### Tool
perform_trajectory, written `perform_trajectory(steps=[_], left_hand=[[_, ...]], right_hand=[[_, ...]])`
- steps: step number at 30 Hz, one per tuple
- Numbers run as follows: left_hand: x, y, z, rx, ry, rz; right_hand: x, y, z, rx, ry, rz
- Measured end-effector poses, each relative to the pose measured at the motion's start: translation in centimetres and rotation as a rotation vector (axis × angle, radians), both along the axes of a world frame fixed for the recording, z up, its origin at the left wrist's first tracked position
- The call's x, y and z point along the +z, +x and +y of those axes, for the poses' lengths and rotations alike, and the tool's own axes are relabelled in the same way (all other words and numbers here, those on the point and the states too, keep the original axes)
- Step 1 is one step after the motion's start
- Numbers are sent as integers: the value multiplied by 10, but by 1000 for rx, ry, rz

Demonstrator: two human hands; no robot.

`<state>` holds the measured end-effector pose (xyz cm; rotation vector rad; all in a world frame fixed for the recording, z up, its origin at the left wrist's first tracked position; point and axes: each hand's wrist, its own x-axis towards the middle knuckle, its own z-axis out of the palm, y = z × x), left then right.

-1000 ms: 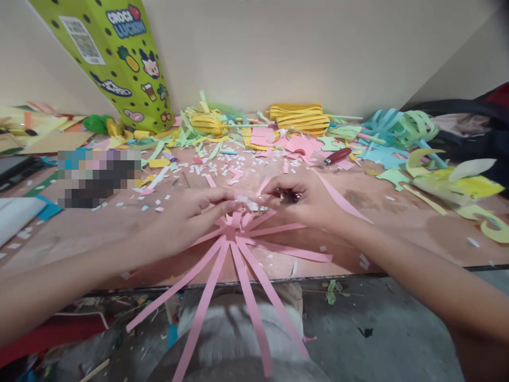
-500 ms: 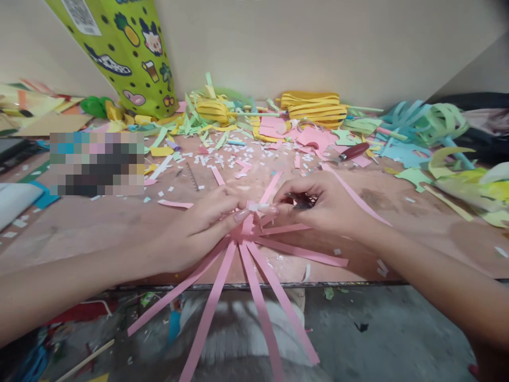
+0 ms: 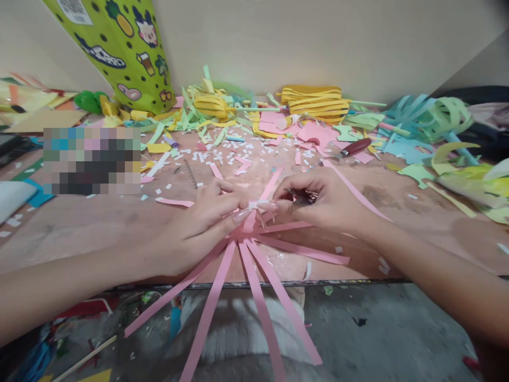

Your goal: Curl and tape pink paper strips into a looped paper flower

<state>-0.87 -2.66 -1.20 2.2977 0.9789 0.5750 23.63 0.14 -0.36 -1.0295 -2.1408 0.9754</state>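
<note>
Pink paper strips [image 3: 271, 265] fan out like spokes from a joined middle, several hanging over the table's front edge. My left hand [image 3: 212, 212] is closed, thumb and fingers pinching the end of a pink strip raised above that middle. A small white piece [image 3: 253, 203] lies at this strip end, between my fingertips. Coming from the other side, my right hand [image 3: 314, 199] has thumb and forefinger pressed together at the white piece and the strip. A dark metal object [image 3: 303, 196] is tucked inside its curled fingers; its kind is mostly hidden.
A red-handled cutter [image 3: 356, 148] lies behind my right hand among white paper bits [image 3: 217, 156]. Yellow paper-strip lanterns [image 3: 314, 104], blue and green cut paper [image 3: 441, 119] and a green patterned bag [image 3: 135, 69] stand along the wall. One area at left is blurred out.
The camera view has shifted slightly. Both hands stay at the strip end with nearly the same grip, the fingertips at the white piece having moved only a little.
</note>
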Motion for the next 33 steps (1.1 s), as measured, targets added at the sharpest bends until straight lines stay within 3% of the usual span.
perform_trajectory(steps=[10,33], left_hand=[[0,1,-1,-24,-9,-1],[0,2,-3,79,33,-43]], right_hand=[[-2,0,0,12,19,17],[-2,0,1,16,10,20]])
